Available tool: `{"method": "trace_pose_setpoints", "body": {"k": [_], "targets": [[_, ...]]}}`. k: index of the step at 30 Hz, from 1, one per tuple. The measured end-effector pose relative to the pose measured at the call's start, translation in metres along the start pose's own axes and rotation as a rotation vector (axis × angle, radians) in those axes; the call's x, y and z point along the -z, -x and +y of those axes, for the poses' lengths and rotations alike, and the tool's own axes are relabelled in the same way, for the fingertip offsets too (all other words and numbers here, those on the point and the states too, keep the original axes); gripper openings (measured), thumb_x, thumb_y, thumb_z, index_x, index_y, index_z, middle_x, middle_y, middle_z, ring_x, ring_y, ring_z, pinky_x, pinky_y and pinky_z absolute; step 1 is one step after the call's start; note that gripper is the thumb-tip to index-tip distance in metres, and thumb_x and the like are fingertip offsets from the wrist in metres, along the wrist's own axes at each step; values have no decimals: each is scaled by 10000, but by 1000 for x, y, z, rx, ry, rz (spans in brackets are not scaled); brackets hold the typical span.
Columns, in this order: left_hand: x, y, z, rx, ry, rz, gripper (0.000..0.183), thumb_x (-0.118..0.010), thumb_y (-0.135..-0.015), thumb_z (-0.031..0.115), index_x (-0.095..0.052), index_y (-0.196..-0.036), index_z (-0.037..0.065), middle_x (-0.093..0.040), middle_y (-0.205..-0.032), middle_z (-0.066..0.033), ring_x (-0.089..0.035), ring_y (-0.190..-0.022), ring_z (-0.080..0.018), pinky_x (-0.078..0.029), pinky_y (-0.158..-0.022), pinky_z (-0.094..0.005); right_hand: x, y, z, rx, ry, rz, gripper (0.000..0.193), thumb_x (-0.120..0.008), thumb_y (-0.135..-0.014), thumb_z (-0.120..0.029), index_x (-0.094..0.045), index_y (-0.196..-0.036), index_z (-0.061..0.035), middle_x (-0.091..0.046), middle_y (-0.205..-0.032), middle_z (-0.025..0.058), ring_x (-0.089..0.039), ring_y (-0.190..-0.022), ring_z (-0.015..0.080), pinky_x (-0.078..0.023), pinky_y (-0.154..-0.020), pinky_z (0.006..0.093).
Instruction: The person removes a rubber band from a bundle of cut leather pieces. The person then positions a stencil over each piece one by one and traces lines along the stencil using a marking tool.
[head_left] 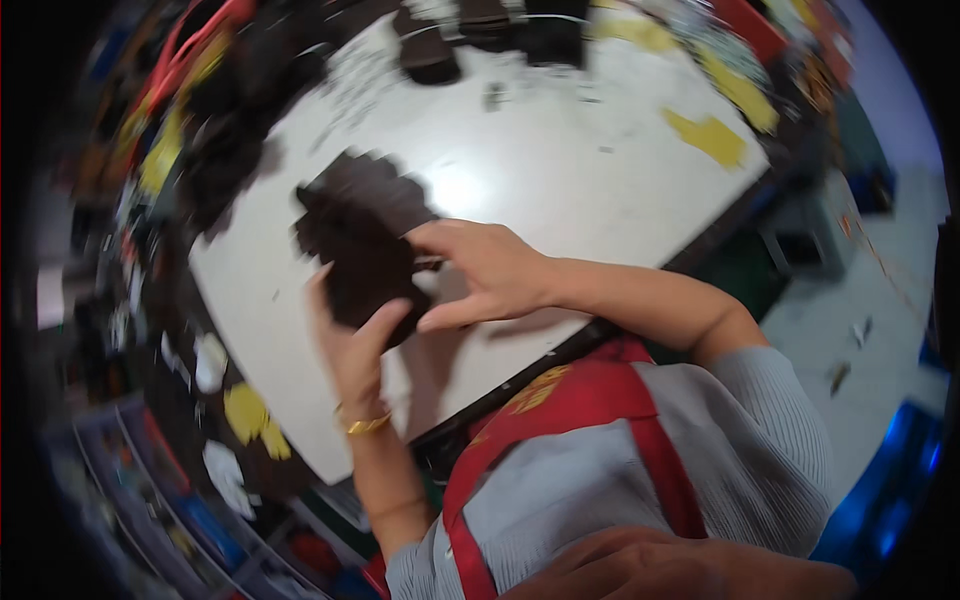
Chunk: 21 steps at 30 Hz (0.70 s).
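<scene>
A bundle of dark brown, flat pieces with wavy, stepped edges is held above the white tabletop, tilted and partly blurred. My left hand, below a gold bracelet-like band at the wrist, grips its lower left side, thumb in front and the other fingers partly hidden behind. On the right edge, my right hand holds the bundle with its fingers at the upper part and its thumb lower down. What the pieces are made of cannot be made out.
More dark brown stacks stand along the far edge, some tied with a pale band. Dark piles lie at the left. Yellow flat pieces rest at the right corner. A grey box-like unit is beyond the right edge.
</scene>
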<state>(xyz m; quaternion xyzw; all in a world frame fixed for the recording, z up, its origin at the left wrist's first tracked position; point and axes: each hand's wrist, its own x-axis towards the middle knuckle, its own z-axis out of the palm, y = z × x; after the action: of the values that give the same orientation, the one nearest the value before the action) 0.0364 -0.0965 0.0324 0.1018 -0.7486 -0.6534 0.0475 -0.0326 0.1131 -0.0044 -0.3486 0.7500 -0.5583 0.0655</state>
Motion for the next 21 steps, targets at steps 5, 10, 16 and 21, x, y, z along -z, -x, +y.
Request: {"method": "trace_pose_setpoints", "body": {"k": [5, 10, 16, 21], "targets": [[-5, -15, 34, -2, -619, -323, 824, -968, -575, 69, -542, -1279, 55, -691, -1097, -139, -673, -1076, -250, -541, -898, -370, 69, 57, 20, -265, -54, 251, 306, -734, -948, -236, -677, -1187, -54, -737, -937, 46, -667, -822, 102, -524, -735, 280], [-6, -57, -6, -443, -1253, -413, 946, -958, -548, 118, -499, -1372, 61, -656, -1194, -163, -622, -1072, -387, -496, -899, -453, 126, 132, 29, -457, 148, 266, 273, -708, -940, -304, -736, -1060, -60, -752, -958, 121, -734, -853, 218, -559, -781, 330], [3, -80, -16, -480, -1472, -225, 1245, -948, -595, 295, -255, -1610, 94, -347, -1609, -154, -367, -1456, -357, -297, -1156, -584, 255, 196, 48, -882, 957, 549, 539, -806, -790, -401, -699, -1225, -99, -744, -1110, 105, -708, -1058, 305, -552, -895, 421], [5, -67, -43, -456, -1536, -323, 1267, -850, -645, 508, -191, -1622, 40, -167, -1701, -158, -132, -1575, -369, -130, -1236, -620, 289, 188, 54, -941, 1113, 415, 726, -866, -695, -420, -646, -1311, -104, -726, -1199, 84, -674, -1158, 309, -531, -957, 421]]}}
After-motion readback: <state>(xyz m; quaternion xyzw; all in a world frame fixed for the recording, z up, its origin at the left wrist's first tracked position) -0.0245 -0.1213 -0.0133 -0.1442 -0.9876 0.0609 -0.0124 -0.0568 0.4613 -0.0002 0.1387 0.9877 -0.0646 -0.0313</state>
